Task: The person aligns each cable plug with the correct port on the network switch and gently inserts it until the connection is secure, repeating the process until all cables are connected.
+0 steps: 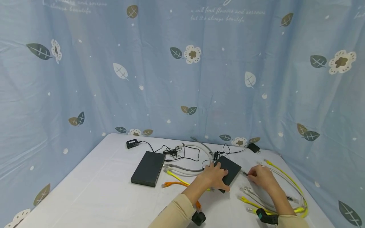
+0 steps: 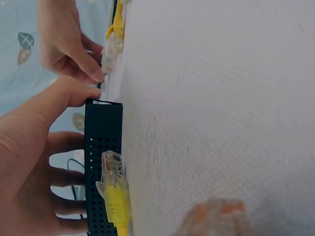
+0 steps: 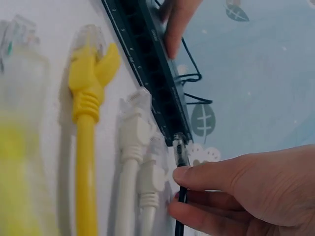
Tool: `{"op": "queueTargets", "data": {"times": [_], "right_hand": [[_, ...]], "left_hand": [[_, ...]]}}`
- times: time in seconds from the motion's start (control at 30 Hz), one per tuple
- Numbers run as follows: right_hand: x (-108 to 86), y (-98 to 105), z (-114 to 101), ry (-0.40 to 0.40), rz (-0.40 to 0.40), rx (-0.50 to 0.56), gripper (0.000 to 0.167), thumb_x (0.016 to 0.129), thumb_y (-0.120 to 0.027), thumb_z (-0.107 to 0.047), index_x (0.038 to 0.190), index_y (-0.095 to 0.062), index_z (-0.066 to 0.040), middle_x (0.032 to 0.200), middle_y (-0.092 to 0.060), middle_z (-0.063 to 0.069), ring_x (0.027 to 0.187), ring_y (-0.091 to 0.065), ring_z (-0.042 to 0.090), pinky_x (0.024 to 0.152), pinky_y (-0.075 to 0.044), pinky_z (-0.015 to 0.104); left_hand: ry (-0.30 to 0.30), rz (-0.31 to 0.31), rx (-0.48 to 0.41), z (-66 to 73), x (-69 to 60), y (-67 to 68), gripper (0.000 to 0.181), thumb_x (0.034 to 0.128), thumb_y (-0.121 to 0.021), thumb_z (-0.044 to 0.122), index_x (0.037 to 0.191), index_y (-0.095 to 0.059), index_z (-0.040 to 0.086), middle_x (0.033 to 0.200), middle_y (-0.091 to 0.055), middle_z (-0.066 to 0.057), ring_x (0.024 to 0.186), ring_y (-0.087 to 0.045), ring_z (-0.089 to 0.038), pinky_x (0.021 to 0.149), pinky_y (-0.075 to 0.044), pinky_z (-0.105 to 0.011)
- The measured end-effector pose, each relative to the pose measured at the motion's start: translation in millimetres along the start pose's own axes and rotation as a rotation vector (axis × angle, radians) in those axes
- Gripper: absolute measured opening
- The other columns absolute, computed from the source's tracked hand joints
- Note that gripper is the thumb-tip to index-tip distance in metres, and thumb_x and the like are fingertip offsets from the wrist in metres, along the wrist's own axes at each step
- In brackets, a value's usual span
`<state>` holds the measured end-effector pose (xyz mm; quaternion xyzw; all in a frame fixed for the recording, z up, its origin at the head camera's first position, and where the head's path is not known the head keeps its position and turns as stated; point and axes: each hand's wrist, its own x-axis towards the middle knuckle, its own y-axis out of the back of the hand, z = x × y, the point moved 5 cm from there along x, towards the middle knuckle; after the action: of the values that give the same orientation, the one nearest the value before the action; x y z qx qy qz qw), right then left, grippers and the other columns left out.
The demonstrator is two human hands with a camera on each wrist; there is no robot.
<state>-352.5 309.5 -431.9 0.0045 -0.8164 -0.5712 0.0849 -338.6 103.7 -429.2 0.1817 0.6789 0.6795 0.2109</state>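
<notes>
My left hand [image 1: 213, 178] rests spread over a black network switch [image 1: 231, 168], its fingers on the top and its thumb by the near corner. In the left wrist view, the fingers [image 2: 66, 177] reach fairly straight to the perforated black case [image 2: 103, 123]. To the right, my right hand [image 1: 263, 178] pinches a black network cable between thumb and fingers. The right wrist view shows its clear plug [image 3: 180, 151] at the end port of the switch's numbered port row [image 3: 142, 54]; how far in it sits cannot be told. White cable plugs [image 3: 135, 132] lie beside it.
Another black switch [image 1: 149, 167] lies left of my hands. Black power adapters [image 1: 132, 143] with bundled leads are at the back. Yellow cables [image 1: 297, 186] curve at the right. Grey cables [image 1: 185, 168] and an orange cable [image 1: 174, 183] lie between the switches.
</notes>
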Motion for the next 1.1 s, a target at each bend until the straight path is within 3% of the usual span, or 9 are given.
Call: {"op": "queueTargets", "data": {"times": [0.4, 0.7, 0.87, 1.1], "right_hand": [[-1.1, -0.1, -8.5, 0.003, 0.042, -0.026, 0.004, 0.083, -0.074, -0.004, 0.084, -0.074, 0.000, 0.074, -0.067, 0.005, 0.064, -0.056, 0.015, 0.057, -0.048, 0.032], [2.4, 0.1, -9.8, -0.021, 0.002, -0.012, 0.009, 0.085, -0.072, -0.006, 0.089, -0.076, 0.001, 0.078, -0.069, 0.005, 0.066, -0.059, 0.014, 0.060, -0.051, 0.033], [3.2, -1.1, -8.8, -0.073, -0.071, 0.034, 0.015, 0.084, -0.074, -0.009, 0.094, -0.074, 0.003, 0.080, -0.070, 0.005, 0.062, -0.060, 0.013, 0.059, -0.051, 0.032], [7.8, 0.9, -5.4, -0.072, -0.099, 0.063, 0.013, 0.085, -0.073, -0.012, 0.092, -0.075, -0.001, 0.066, -0.067, 0.002, 0.055, -0.058, 0.015, 0.055, -0.044, 0.029]], "left_hand": [[0.004, -0.012, -0.011, 0.6, -0.6, 0.9, 0.073, 0.0794, -0.064, 0.071, 0.144, -0.046, 0.042, 0.157, -0.037, -0.003, 0.140, -0.042, -0.033, 0.106, -0.044, -0.047], [0.015, -0.008, -0.013, -1.1, -1.4, 2.4, 0.072, 0.0792, -0.064, 0.071, 0.143, -0.047, 0.042, 0.157, -0.037, -0.003, 0.141, -0.041, -0.033, 0.106, -0.044, -0.047], [0.010, -0.021, -0.010, 0.5, -3.2, 2.0, 0.073, 0.0792, -0.063, 0.071, 0.144, -0.047, 0.042, 0.157, -0.038, -0.003, 0.141, -0.041, -0.033, 0.106, -0.044, -0.047], [-0.005, -0.005, -0.015, 2.1, -2.4, 3.7, 0.073, 0.0796, -0.064, 0.070, 0.144, -0.047, 0.040, 0.156, -0.038, -0.004, 0.140, -0.042, -0.034, 0.106, -0.044, -0.047]]}}
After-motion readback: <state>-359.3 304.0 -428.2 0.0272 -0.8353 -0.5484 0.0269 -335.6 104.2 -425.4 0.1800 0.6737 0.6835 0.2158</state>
